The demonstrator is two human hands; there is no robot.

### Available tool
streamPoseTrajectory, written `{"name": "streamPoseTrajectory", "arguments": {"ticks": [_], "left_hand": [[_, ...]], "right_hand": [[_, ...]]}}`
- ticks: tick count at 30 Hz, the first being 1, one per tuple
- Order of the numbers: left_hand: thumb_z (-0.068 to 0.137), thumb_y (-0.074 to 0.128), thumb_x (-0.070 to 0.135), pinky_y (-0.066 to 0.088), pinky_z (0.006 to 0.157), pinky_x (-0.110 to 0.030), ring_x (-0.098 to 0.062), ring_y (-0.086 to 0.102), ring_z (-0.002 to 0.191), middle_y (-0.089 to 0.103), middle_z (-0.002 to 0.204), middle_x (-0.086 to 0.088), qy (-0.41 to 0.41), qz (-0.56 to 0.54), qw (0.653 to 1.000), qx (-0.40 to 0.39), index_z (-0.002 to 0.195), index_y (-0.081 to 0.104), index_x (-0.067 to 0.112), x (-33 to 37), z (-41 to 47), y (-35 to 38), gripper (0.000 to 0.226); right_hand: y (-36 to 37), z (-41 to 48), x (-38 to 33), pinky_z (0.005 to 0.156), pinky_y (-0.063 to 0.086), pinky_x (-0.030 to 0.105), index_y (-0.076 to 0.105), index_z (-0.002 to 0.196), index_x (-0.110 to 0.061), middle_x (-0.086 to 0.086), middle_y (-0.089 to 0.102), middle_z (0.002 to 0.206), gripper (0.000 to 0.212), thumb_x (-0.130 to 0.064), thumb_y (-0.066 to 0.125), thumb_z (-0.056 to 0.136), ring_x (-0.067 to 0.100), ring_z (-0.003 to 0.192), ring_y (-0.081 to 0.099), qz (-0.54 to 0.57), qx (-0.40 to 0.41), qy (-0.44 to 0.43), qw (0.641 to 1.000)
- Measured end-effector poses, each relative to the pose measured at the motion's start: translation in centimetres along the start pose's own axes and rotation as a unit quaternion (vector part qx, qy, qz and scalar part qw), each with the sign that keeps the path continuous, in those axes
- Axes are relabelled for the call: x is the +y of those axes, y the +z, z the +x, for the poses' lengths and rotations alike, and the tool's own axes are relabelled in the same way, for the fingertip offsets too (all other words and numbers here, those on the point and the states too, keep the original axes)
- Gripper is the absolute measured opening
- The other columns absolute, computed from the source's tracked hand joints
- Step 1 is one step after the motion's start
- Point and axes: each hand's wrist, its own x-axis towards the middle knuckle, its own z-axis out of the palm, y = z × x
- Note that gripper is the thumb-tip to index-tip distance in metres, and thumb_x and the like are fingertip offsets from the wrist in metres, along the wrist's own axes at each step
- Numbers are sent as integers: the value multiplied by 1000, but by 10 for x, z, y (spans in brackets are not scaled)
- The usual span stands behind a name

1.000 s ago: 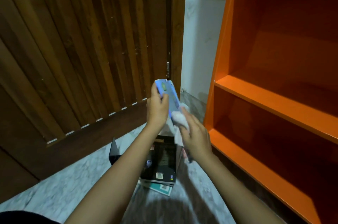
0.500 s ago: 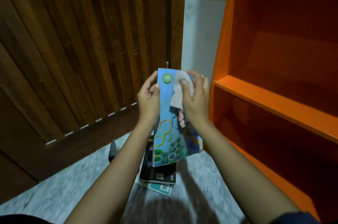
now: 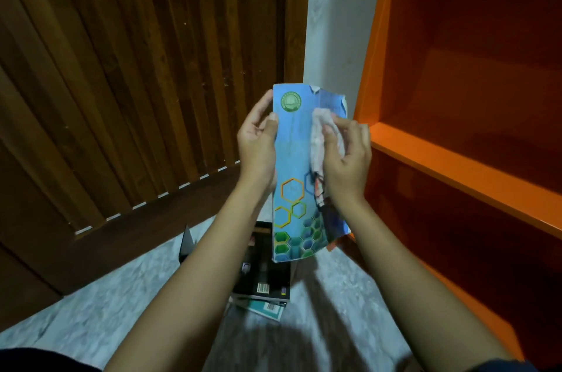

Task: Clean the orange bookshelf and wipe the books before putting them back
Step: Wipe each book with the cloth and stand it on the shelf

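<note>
Blue book [image 3: 292, 158] raised slightly, cloth [image 3: 320, 131] on cover, marble floor [image 3: 106, 295], wooden door [image 3: 137, 67]

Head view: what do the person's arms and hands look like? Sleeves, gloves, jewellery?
Left hand and right hand bare: no gloves, rings or watch visible. Left forearm and right forearm uncovered. A dark blue sleeve edge shows at the right upper arm, bottom of frame.
</note>
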Motion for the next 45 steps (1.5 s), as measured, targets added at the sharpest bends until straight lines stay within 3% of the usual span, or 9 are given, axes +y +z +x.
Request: {"name": "streamPoseTrajectory", "arguments": {"ticks": [5, 8, 12, 18, 25, 32, 36, 40, 45], "left_hand": [[96, 47, 5, 56, 75, -39, -19, 69, 84, 72, 98, -6, -3, -26, 1000, -6, 119, 58, 22, 4, 1, 4, 31], [96, 46, 3, 54, 74, -36, -17, 67, 80, 73, 89, -1, -1, -16, 1000, 26, 128, 53, 16, -4, 4, 11, 35], [97, 44, 3, 54, 81, -41, -21, 67, 87, 71, 100, -9, -12, -36, 998, 50, 131, 51, 18, -7, 8, 14, 38], [96, 45, 2, 55, 76, -38, -24, 64, 89, 69, 109, -12, 4, -50, 998, 40, 126, 56, 16, -4, 9, 11, 35], [93, 46, -4, 44, 67, -34, -21, 50, 74, 68, 73, 2, 9, -52, 995, 87, 124, 58, 14, -11, 20, 7, 38], [95, 46, 1, 52, 63, -32, -18, 61, 74, 73, 88, 0, 6, -66, 995, 79, 121, 59, 17, -6, 13, 3, 33], [95, 45, 1, 55, 69, -34, -19, 65, 83, 71, 101, -4, 20, -56, 992, 113, 122, 58, 16, -9, 15, 4, 33], [95, 45, 0, 55, 72, -34, -20, 66, 84, 68, 113, -15, 17, -71, 989, 132, 124, 57, 14, -9, 17, 1, 34], [95, 45, 0, 57, 67, -32, -14, 69, 77, 72, 97, -3, 14, -65, 994, 90, 122, 58, 16, 5, 12, -3, 34]], "right_hand": [[-15, 1, 35, 63, 32, 14, 64, 101, -9, 12, 57, 103, 15, -18, 57, 92, 17, 89, 54, -21, 46, 130, 990], [-6, -8, 9, 69, 34, 3, 66, 97, -6, 12, 58, 95, 12, -14, 62, 89, 1, 82, 48, 11, 44, 42, 998], [-3, -29, 5, 61, 37, 14, 69, 98, -9, 4, 49, 86, 19, -22, 59, 88, 7, 75, 48, -22, -50, -90, 994], [-16, -27, 46, 65, 39, 25, 68, 98, -12, 9, 57, 91, 24, -28, 56, 86, 19, 82, 57, -66, 6, 70, 995], [-9, -73, 25, 58, 39, 17, 66, 102, -16, 2, 49, 81, 18, -17, 62, 84, 11, 66, 48, -5, -84, -164, 983], [-14, -55, 59, 59, 34, 13, 67, 93, -13, 8, 59, 93, 10, -16, 61, 86, 21, 84, 57, -12, 35, 210, 977], [-16, -66, 37, 70, 37, 8, 68, 95, -13, 2, 58, 89, 15, -21, 60, 84, -6, 81, 52, 22, -19, 72, 997], [-17, -93, 32, 66, 43, 17, 68, 99, -18, 2, 56, 83, 16, -24, 61, 85, 9, 75, 55, 32, -140, -94, 985], [-27, -71, 58, 73, 39, 10, 63, 95, -22, -8, 56, 88, 12, -18, 59, 85, -6, 84, 52, 16, -89, 28, 996]]}}
